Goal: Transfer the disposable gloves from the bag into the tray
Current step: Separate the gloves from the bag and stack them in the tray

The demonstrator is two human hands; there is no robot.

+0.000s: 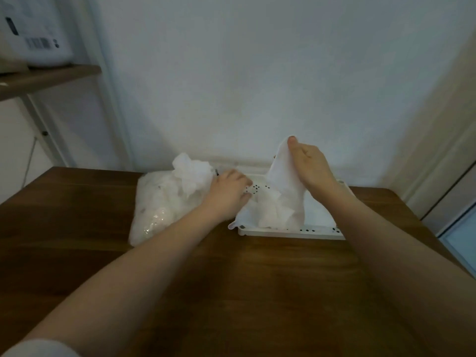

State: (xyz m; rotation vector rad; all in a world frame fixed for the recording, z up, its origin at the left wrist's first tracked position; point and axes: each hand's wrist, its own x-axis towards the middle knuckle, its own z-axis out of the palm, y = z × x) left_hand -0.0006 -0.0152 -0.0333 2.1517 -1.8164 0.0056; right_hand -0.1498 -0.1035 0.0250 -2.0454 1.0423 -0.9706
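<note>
A clear plastic bag (159,204) stuffed with thin white disposable gloves lies on the wooden table, its crumpled mouth (192,173) standing up. To its right sits a white perforated tray (291,234) with loose gloves piled in it. My right hand (309,163) pinches a white glove (282,181) and holds it up above the tray; the glove hangs down into the pile. My left hand (229,191) is between the bag's mouth and the tray's left edge, fingers curled on white plastic there; which piece it grips is unclear.
The brown wooden table (231,292) stands against a pale wall. A wooden shelf (46,78) with a white box on it juts out at the upper left. A door frame (438,155) runs along the right.
</note>
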